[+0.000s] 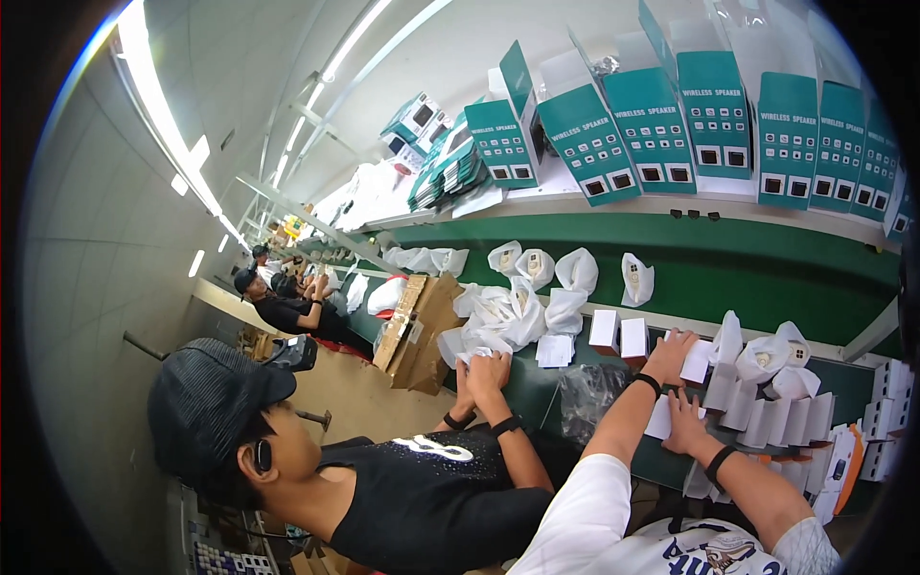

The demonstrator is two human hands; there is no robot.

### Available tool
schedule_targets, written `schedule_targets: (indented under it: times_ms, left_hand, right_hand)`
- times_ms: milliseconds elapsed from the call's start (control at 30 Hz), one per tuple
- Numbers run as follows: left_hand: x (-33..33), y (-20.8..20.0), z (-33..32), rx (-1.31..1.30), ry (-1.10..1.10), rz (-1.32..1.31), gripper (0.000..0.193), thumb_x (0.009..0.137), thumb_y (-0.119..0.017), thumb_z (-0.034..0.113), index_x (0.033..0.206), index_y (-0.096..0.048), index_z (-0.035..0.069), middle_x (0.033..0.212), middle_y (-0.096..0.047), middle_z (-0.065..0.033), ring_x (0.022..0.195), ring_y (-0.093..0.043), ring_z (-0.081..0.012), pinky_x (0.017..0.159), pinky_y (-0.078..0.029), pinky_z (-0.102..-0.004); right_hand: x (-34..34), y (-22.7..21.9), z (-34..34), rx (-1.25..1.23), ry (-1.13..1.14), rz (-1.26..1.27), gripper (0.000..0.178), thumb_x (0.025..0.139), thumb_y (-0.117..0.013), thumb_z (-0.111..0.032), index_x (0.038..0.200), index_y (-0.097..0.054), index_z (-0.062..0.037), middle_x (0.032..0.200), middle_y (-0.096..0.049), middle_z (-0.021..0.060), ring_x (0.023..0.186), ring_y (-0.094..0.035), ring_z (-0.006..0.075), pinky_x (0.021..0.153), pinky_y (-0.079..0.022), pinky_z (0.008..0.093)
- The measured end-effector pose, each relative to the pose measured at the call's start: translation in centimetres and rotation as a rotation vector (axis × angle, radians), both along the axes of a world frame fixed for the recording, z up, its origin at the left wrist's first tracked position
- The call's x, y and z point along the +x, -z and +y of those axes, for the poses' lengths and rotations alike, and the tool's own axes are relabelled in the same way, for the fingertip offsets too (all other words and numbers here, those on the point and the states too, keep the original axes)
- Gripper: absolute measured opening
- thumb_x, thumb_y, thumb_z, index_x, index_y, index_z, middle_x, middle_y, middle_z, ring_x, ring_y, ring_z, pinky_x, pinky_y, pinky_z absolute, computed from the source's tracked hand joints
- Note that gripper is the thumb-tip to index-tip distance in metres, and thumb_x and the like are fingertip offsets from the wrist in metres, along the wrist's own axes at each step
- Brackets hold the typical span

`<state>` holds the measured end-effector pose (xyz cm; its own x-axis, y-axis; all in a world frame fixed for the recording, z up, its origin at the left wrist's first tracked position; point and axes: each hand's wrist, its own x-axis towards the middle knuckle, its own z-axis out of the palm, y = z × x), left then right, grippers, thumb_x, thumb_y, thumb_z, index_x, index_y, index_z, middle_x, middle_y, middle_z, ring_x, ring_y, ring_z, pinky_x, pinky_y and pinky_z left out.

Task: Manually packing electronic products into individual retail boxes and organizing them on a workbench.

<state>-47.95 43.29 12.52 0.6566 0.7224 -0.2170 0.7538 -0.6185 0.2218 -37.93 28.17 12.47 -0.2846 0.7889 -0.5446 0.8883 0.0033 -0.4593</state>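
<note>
My left hand (668, 358) reaches across the table with its fingers closed around a small white box (698, 363). Nearer to me, my right hand (684, 424) grips another white box (659, 420) from above, fingers spread over it. Two white boxes with reddish sides (618, 335) stand left of my left hand. To the right of my hands are rows of open white boxes (771, 419). Behind these rows sit white-wrapped items (767, 355). A crumpled dark plastic bag (591, 400) lies left of my forearm.
Close on my left, a co-worker in a black cap and shirt (412, 498) handles white wrapping beside a pile of white bags (508, 311). A cardboard carton (419, 331) stands past it. Teal boxes (647, 129) line the raised shelf. More people work farther left.
</note>
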Motion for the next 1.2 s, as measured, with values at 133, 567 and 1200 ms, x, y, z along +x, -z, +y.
schedule_targets:
  times_ms: [133, 567, 1200]
  left_hand:
    - [0.1, 0.2, 0.1, -0.018, -0.018, -0.042, 0.114, 0.052, -0.095, 0.026, 0.147, -0.034, 0.012, 0.147, -0.044, -0.0107, 0.138, -0.039, -0.0405, 0.098, -0.048, -0.0597]
    - [-4.8, -13.1, -3.6, 0.19, -0.192, -0.394, 0.092, 0.056, -0.092, 0.021, 0.135, -0.048, 0.007, 0.128, -0.058, -0.0182, 0.119, -0.054, -0.041, 0.096, -0.048, -0.0528]
    - [-2.6, -11.6, -14.0, -0.053, -0.17, -0.193, 0.105, 0.05, -0.096, 0.018, 0.143, -0.047, 0.017, 0.147, -0.049, -0.0081, 0.137, -0.042, -0.0377, 0.106, -0.042, -0.056]
  right_hand:
    - [0.0, -0.1, -0.4, 0.003, 0.019, -0.016, 0.132, 0.063, -0.093, -0.033, 0.162, -0.007, -0.0184, 0.167, -0.008, 0.013, 0.151, -0.012, 0.0474, 0.106, -0.036, 0.0756]
    - [1.3, 1.9, -0.6, 0.267, 0.116, 0.164, 0.117, 0.068, -0.09, -0.038, 0.149, -0.024, 0.0141, 0.157, -0.023, 0.0356, 0.149, -0.018, 0.0489, 0.123, -0.024, 0.0532]
    - [7.0, -8.9, -3.9, -0.053, 0.215, 0.504, 0.102, 0.073, -0.076, -0.014, 0.143, -0.012, 0.0227, 0.118, -0.058, 0.0419, 0.114, -0.061, 0.049, 0.097, -0.051, 0.0483]
